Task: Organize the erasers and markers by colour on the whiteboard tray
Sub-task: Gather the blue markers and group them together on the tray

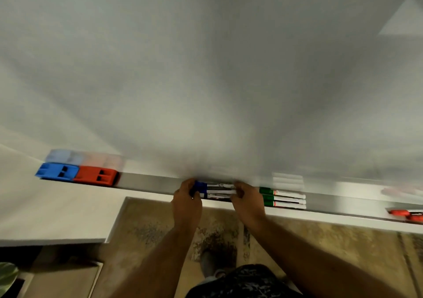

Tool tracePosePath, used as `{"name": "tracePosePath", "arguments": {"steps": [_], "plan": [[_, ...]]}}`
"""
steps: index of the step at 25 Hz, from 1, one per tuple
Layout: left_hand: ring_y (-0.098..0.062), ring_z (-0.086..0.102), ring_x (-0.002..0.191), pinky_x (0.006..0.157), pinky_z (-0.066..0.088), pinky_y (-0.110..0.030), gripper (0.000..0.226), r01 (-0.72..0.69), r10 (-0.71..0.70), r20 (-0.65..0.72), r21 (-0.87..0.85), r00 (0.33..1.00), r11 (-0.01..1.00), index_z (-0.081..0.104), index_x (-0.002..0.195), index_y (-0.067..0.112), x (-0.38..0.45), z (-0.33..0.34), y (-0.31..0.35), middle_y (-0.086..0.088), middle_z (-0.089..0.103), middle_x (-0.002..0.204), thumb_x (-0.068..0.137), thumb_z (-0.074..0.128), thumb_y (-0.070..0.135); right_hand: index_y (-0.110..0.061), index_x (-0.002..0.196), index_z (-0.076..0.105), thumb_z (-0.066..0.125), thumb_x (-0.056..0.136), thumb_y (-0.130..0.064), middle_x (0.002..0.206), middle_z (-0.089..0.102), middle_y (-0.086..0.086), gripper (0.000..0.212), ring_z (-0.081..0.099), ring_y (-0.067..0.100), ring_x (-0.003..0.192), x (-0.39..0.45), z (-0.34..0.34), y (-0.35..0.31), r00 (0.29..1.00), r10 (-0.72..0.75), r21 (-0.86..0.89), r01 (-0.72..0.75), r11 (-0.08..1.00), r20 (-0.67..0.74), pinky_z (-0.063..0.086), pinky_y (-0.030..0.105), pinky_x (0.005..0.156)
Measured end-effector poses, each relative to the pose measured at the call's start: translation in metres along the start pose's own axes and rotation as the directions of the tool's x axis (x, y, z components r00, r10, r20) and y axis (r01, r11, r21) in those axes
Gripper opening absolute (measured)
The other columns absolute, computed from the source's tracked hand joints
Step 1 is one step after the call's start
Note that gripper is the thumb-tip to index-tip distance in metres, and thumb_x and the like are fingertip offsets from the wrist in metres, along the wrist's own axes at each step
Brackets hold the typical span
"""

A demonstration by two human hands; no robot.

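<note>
While on the tray (148,183), blue markers (215,191) between left hand (186,200), right hand (248,202).

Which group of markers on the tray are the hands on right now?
The blue-capped markers, mid-tray: left hand and right hand grip their ends. Green markers and red markers lie untouched.

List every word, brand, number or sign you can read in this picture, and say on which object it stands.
No text can be read.
Blue markers: dark print on the white barrels, blurred.
Green markers: a small red and dark label, too small to read.
Red markers: cut off at the edge, nothing legible.
Blue eraser and red eraser: no print visible.
</note>
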State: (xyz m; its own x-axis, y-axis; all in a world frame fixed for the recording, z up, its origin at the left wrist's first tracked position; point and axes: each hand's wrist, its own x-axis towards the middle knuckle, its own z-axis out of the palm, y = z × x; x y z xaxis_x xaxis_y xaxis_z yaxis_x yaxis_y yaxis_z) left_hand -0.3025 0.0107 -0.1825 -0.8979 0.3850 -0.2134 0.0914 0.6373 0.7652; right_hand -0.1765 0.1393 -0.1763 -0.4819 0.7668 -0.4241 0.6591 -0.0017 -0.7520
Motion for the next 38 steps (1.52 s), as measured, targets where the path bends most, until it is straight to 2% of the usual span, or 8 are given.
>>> {"name": "tracePosePath", "arguments": {"steps": [3,7,10,15,22,26,31,38], "plan": [[-0.019,0.07,0.093,0.09,0.059,-0.04,0.039,-0.056,0.047,0.047,0.212,0.998,0.976,0.061,0.131,0.031,0.011,-0.008,-0.005,0.002,0.075,0.111,0.096,0.061,0.015,-0.021,0.131,0.068,0.07,0.092,-0.009,0.118,0.074,-0.003,0.042,0.069,0.011,0.1,0.003,0.007,-0.001,1.0,0.018,-0.074,-0.019,0.997,-0.015,0.057,0.028,0.095],[-0.012,0.068,0.088,0.088,0.057,-0.031,0.032,-0.111,0.093,0.088,0.232,0.992,0.966,0.065,0.125,0.033,0.02,-0.017,-0.006,0.007,0.073,0.115,0.096,0.061,0.02,-0.025,0.119,0.072,0.072,0.088,-0.006,0.097,0.071,-0.011,0.036,0.067,0.005,0.085,0.004,0.009,-0.001,0.996,0.068,-0.086,-0.072,0.994,-0.049,0.059,0.024,0.081],[-0.021,0.067,0.097,0.094,0.054,-0.038,0.029,-0.128,0.065,0.205,0.309,0.977,0.942,0.066,0.124,0.028,0.029,-0.014,-0.001,0.0,0.066,0.12,0.097,0.058,0.024,-0.022,0.116,0.073,0.072,0.087,-0.007,0.097,0.073,-0.007,0.033,0.063,0.001,0.078,0.006,0.012,-0.007,0.992,0.114,-0.068,-0.117,0.991,-0.052,0.052,0.016,0.065],[-0.026,0.065,0.099,0.092,0.055,-0.039,0.031,-0.054,-0.02,0.309,0.229,0.951,0.972,0.068,0.124,0.02,0.034,-0.008,0.002,-0.009,0.063,0.118,0.094,0.06,0.021,-0.018,0.12,0.072,0.074,0.087,-0.009,0.105,0.075,0.001,0.035,0.07,0.019,0.095,0.006,0.012,-0.008,0.966,0.251,0.116,-0.243,0.963,-0.057,0.061,0.04,0.092],[-0.022,0.064,0.106,0.1,0.051,-0.034,0.035,-0.023,-0.024,0.341,0.133,0.94,0.991,0.065,0.128,0.019,0.024,-0.008,0.003,-0.008,0.061,0.127,0.093,0.065,0.013,-0.018,0.112,0.077,0.074,0.086,-0.007,0.1,0.076,0.002,0.029,0.071,0.02,0.092,0.004,0.008,-0.003,0.959,0.277,0.164,-0.266,0.95,-0.052,0.062,0.041,0.092],[-0.028,0.065,0.111,0.106,0.05,-0.043,0.04,-0.042,-0.01,0.345,0.144,0.939,0.989,0.064,0.131,0.015,0.021,-0.006,0.005,-0.011,0.063,0.128,0.091,0.066,0.009,-0.017,0.097,0.078,0.072,0.085,-0.007,0.093,0.075,0.003,0.016,0.07,0.021,0.088,0.005,0.004,-0.004,0.955,0.291,0.171,-0.277,0.945,-0.06,0.062,0.038,0.088],[-0.021,0.067,0.105,0.096,0.052,-0.033,0.038,-0.06,0.021,0.364,0.096,0.931,0.994,0.068,0.125,0.018,0.016,-0.003,0.011,-0.006,0.071,0.119,0.088,0.071,0.008,-0.014,0.101,0.08,0.071,0.084,-0.008,0.092,0.076,0.003,0.02,0.071,0.023,0.089,0.004,0.0,0.0,0.948,0.302,0.216,-0.275,0.937,-0.104,0.059,0.032,0.086],[-0.019,0.068,0.104,0.094,0.051,-0.035,0.04,-0.038,0.02,0.378,0.039,0.926,0.999,0.067,0.126,0.022,0.008,-0.001,0.01,-0.002,0.071,0.117,0.088,0.072,0.01,-0.015,0.108,0.078,0.076,0.084,-0.009,0.098,0.077,0.002,0.024,0.071,0.019,0.09,-0.003,-0.006,0.006,0.959,0.277,0.211,-0.259,0.943,-0.063,0.061,0.034,0.087]]}}
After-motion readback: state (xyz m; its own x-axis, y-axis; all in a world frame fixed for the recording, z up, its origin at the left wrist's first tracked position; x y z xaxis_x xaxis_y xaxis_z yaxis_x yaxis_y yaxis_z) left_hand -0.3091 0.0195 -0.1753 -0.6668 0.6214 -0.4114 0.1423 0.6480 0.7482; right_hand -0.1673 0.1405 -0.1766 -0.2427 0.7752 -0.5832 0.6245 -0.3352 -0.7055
